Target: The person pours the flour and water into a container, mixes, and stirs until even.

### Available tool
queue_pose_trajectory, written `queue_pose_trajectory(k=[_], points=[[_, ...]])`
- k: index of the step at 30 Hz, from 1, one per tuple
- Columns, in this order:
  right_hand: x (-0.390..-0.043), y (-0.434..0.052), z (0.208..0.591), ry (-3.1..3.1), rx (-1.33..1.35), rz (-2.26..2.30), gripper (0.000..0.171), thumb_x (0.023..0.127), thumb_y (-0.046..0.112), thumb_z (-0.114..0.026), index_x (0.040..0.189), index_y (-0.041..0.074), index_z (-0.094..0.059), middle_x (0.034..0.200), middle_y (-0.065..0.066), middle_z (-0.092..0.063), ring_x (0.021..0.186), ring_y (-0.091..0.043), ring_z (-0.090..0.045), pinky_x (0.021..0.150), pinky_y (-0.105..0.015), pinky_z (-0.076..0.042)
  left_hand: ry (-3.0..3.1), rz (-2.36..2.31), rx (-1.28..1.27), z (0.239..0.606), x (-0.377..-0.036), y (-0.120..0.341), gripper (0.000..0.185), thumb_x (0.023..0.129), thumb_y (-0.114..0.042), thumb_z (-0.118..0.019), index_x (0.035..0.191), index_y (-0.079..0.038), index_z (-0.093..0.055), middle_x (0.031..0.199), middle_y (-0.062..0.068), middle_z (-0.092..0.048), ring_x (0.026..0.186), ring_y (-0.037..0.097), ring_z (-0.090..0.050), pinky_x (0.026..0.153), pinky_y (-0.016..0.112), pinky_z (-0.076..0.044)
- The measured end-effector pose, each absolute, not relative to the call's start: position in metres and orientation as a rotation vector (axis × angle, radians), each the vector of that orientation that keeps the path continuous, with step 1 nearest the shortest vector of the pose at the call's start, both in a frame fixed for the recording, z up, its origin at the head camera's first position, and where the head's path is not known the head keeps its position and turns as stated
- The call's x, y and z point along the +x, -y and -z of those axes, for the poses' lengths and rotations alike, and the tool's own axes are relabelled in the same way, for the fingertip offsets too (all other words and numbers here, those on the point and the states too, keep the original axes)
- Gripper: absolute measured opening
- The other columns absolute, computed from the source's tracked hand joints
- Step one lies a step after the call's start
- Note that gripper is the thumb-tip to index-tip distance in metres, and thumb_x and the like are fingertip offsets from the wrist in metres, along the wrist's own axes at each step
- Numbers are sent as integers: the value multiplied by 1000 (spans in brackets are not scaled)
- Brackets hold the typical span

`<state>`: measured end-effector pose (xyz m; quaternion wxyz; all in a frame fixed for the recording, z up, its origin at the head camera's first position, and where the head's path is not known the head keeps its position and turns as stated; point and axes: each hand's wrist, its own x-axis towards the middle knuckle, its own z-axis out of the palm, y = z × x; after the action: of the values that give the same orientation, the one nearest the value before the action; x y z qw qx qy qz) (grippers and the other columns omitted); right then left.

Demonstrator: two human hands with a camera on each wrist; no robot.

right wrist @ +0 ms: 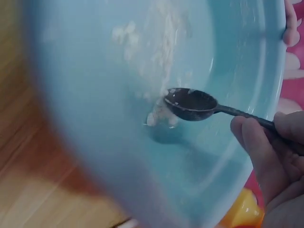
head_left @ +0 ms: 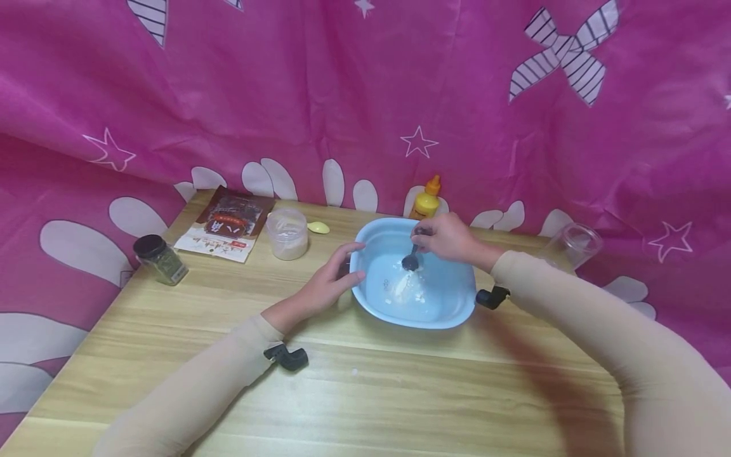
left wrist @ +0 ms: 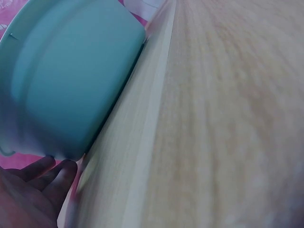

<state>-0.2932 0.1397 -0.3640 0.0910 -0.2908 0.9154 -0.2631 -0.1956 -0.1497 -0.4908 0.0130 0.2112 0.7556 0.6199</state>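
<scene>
Two beige-sleeved forearms reach in from the near edge of a light wooden table (head_left: 365,393), toward a pale blue plastic basin (head_left: 451,311) at its middle. The left hand (head_left: 331,284) rests against the basin's left outer wall, fingers extended along the rim and loosely spread. The right hand (head_left: 448,238) hovers over the basin's far side and pinches the thin handle of a small dark metal spoon (right wrist: 192,104) between thumb and fingertips; the spoon's bowl hangs just above a patch of white powder (head_left: 408,289) on the basin floor.

Left of the basin stand a clear round tub with pale contents (head_left: 287,233) and a small yellow oval lid (head_left: 318,227), then a brown printed packet (head_left: 225,223) and a dark-lidded glass spice jar (head_left: 160,259). Behind the basin stands a yellow squeeze bottle (head_left: 427,200); to its right, a clear plastic cup (head_left: 573,244). Pink patterned cloth (head_left: 342,95) hangs behind.
</scene>
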Motion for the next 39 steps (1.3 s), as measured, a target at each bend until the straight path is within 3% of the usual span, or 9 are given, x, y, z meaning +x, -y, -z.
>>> queue_pose_trajectory(k=[7, 14, 23, 32, 39], points=[[-289, -148, 358, -2739, -859, 570, 12, 105, 13, -78, 105, 1, -83, 82, 0, -80, 78, -16, -80, 75, -36, -64, -2360, -1924, 659, 490, -195, 149, 62, 112, -20, -65, 168, -16, -39, 161, 29, -53, 148, 45, -57, 121, 58, -50], [-282, -131, 358, -2737, -872, 692, 14, 107, 12, -75, 111, 0, -81, 88, -4, -80, 84, -18, -81, 78, -36, -67, -2349, -1933, 650, 489, -195, 151, 61, 113, -20, -65, 168, -17, -39, 162, 29, -52, 149, 45, -55, 121, 58, -49], [-267, -118, 363, -2541, -998, 747, 11, 107, 19, -78, 110, 11, -85, 91, 7, -82, 86, -9, -80, 78, -37, -64, -2353, -1931, 664, 491, -195, 150, 61, 113, -22, -64, 169, -18, -39, 164, 29, -50, 148, 45, -56, 119, 57, -52], [-275, -144, 369, -2476, -965, 870, 9, 104, 11, -79, 101, 4, -82, 90, -1, -82, 82, -18, -83, 79, -34, -68, -2320, -1955, 663, 493, -194, 147, 59, 115, -19, -61, 169, -17, -37, 166, 30, -47, 151, 46, -53, 117, 57, -53], [-289, -160, 368, -2688, -884, 821, 12, 105, 9, -76, 103, -2, -81, 83, -3, -81, 78, -19, -83, 76, -33, -68, -2315, -1958, 686, 493, -195, 147, 59, 115, -17, -60, 169, -17, -36, 164, 32, -49, 149, 47, -54, 117, 58, -53]])
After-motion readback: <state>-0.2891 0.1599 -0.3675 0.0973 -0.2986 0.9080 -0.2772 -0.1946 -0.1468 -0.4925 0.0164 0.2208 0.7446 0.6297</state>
